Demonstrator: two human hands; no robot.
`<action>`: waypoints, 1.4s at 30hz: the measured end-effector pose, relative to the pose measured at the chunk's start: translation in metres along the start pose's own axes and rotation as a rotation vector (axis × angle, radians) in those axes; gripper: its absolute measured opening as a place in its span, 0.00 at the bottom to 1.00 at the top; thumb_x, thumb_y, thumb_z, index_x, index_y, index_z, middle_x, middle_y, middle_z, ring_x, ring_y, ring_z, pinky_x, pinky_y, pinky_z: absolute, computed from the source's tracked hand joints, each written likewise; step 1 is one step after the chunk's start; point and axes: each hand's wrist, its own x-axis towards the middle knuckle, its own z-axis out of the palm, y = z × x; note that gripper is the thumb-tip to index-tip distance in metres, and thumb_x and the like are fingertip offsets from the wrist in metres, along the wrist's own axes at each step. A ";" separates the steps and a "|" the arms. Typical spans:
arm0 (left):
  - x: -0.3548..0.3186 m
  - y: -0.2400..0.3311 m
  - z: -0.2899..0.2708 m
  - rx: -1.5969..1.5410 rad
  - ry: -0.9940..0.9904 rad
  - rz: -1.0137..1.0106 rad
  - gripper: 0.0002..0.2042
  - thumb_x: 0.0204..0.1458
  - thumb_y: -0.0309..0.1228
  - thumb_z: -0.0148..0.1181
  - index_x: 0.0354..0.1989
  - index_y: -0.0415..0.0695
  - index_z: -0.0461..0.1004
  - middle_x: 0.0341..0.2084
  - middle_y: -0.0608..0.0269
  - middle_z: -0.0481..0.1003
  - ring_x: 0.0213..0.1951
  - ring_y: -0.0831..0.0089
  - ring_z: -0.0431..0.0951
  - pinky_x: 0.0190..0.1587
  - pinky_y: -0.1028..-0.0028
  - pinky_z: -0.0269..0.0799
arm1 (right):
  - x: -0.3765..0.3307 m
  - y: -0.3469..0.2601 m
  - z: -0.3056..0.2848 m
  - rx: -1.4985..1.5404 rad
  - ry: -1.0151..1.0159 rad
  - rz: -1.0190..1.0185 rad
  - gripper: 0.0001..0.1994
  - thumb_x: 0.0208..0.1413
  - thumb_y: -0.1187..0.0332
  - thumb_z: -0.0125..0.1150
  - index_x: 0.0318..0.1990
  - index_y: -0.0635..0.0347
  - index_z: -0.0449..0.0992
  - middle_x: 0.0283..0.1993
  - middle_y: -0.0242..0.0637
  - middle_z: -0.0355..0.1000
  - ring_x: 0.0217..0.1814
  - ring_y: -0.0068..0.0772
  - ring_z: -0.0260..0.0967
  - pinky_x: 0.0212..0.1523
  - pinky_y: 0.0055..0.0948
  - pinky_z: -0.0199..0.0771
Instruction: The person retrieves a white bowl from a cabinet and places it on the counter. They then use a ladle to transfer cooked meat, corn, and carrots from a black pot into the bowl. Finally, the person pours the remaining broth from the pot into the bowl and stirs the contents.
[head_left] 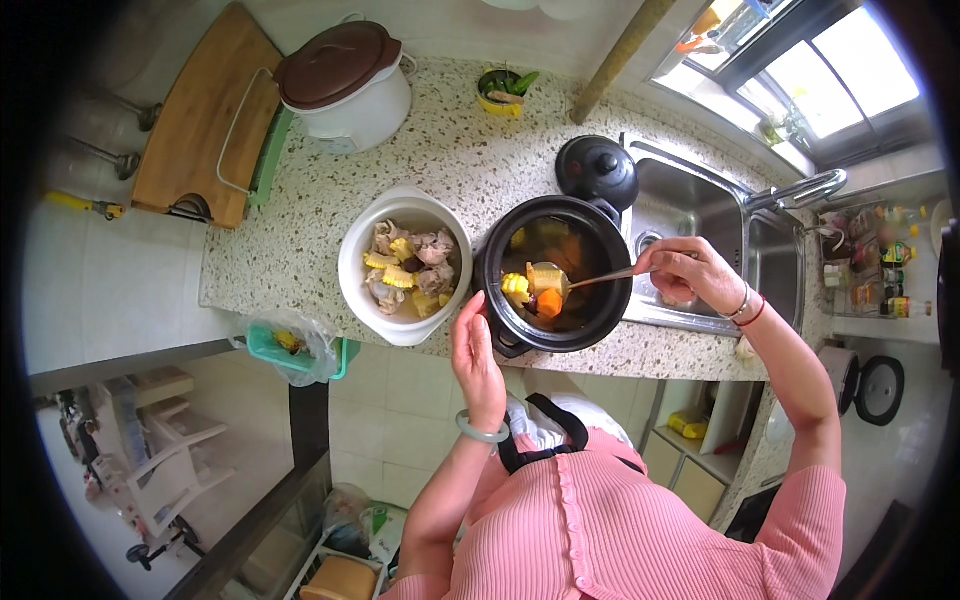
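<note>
Your right hand (pixel 700 275), right of centre, is closed on the handle of a metal spoon (pixel 608 275), whose loaded bowl lies over the black pot (pixel 604 320) at the centre of the frame. Your left hand (pixel 479 370), below centre, has its fingers extended at the pot's lower left wall; whether they touch it cannot be told.

Hazards, as judged: a tilt of the spoon could drop its corn (pixel 515 288) and carrot (pixel 549 303) and splash broth; the heaped load would be the cause. Should the pot be hot, your left fingers could be burned by their closeness to it. A push there could also slide the pot toward the sink (pixel 685 195).

Containers: the black pot holds dark broth with submerged pieces. The white pot (pixel 348 270), left of centre, holds meat chunks (pixel 435 247) and corn pieces (pixel 398 277) in liquid. The yellow bowl (pixel 500 107), upper centre, contains green peppers (pixel 523 83).
</note>
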 end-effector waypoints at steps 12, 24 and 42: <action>-0.001 0.003 -0.006 -0.021 -0.019 0.005 0.19 0.67 0.38 0.40 0.58 0.39 0.68 0.55 0.61 0.70 0.55 0.73 0.68 0.60 0.71 0.60 | -0.016 -0.011 0.004 0.006 0.103 -0.014 0.14 0.64 0.70 0.41 0.42 0.70 0.74 0.19 0.22 0.55 0.17 0.11 0.43 0.17 0.17 0.41; 0.010 0.020 -0.028 -0.070 0.127 0.025 0.24 0.67 0.44 0.38 0.61 0.40 0.64 0.54 0.57 0.69 0.56 0.70 0.67 0.59 0.68 0.59 | 0.014 -0.085 0.042 0.045 0.012 -0.047 0.14 0.64 0.69 0.42 0.42 0.70 0.73 0.18 0.23 0.55 0.15 0.10 0.42 0.15 0.15 0.38; 0.007 0.000 -0.096 -0.109 0.351 -0.014 0.20 0.67 0.41 0.42 0.59 0.42 0.65 0.55 0.62 0.68 0.54 0.73 0.66 0.59 0.71 0.58 | 0.101 0.001 0.182 -0.779 0.034 -0.719 0.07 0.57 0.74 0.51 0.41 0.64 0.72 0.35 0.49 0.73 0.35 0.53 0.73 0.34 0.42 0.75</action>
